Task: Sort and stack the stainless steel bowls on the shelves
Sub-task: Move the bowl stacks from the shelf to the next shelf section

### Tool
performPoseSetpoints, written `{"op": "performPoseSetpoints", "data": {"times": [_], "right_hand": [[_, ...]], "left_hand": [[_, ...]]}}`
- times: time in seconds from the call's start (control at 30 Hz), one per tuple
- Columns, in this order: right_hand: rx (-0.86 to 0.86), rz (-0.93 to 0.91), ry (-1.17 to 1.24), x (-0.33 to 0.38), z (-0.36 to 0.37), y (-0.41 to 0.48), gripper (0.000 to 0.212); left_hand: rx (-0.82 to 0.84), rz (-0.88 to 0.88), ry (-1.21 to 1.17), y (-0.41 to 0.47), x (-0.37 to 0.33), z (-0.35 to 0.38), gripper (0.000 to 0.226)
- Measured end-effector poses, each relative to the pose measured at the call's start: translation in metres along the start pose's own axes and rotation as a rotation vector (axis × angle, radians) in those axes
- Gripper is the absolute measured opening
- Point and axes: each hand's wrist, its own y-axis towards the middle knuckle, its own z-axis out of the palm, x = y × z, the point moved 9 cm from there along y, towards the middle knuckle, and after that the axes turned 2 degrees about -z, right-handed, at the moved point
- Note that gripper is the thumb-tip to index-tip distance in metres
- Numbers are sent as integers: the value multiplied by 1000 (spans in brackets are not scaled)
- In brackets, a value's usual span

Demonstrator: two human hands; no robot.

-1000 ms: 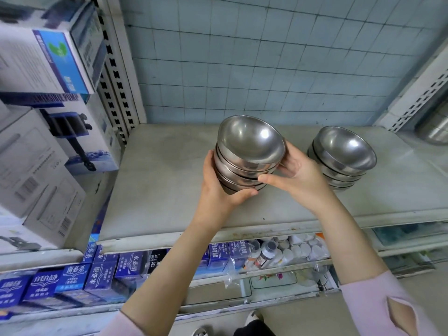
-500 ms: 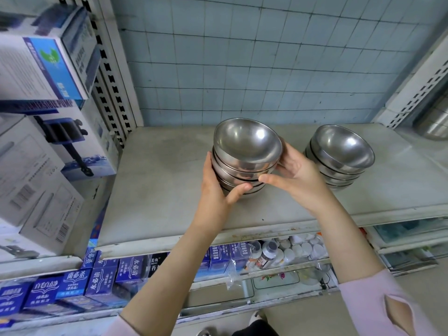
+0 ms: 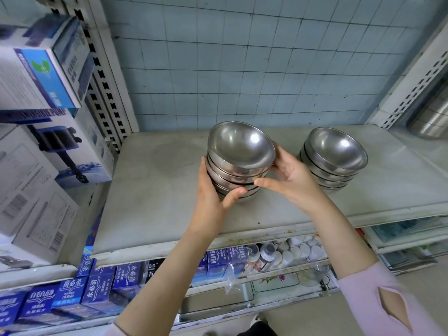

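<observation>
A stack of several stainless steel bowls point(image 3: 238, 155) is near the middle of the grey shelf point(image 3: 155, 190), its base at or just above the shelf surface. My left hand point(image 3: 213, 192) grips its left side, thumb across the lower bowls. My right hand point(image 3: 291, 177) holds its right side, thumb pointing left under the rim. A second stack of steel bowls point(image 3: 333, 157) stands on the shelf just to the right, apart from my hands.
White and blue product boxes point(image 3: 46, 146) fill the shelving at left. A slotted upright point(image 3: 106, 76) marks the shelf's left back corner. Blue cartons point(image 3: 97, 287) and small bottles point(image 3: 286, 251) sit on lower shelves. A large steel pot point(image 3: 431, 117) is at far right.
Both hands have carried the held stack slightly further back and lower over the shelf. The right stack has not moved.
</observation>
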Motion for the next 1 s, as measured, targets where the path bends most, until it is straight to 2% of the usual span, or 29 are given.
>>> {"op": "performPoseSetpoints", "data": {"times": [0.1,0.17,0.43,0.73,0.9,1.0], "right_hand": [[-10,78,-36,2,-5,2,131],[-40,63,-67,10,-9,5,141],[-71,15,-72,8,-9,7,133],[-48,48,-58,10,-9,8,132],[-43,48,-66,13,-10,9,130],[-55,44,-68,12,-11,9,130]], "left_hand": [[-3,-24,12,-2,5,1,110],[6,-34,16,-4,6,2,114],[0,-40,21,-4,6,2,104],[-17,-58,39,-3,11,-1,113],[-78,-9,172,-5,3,-4,112],[-78,7,121,-6,2,-5,111]]}}
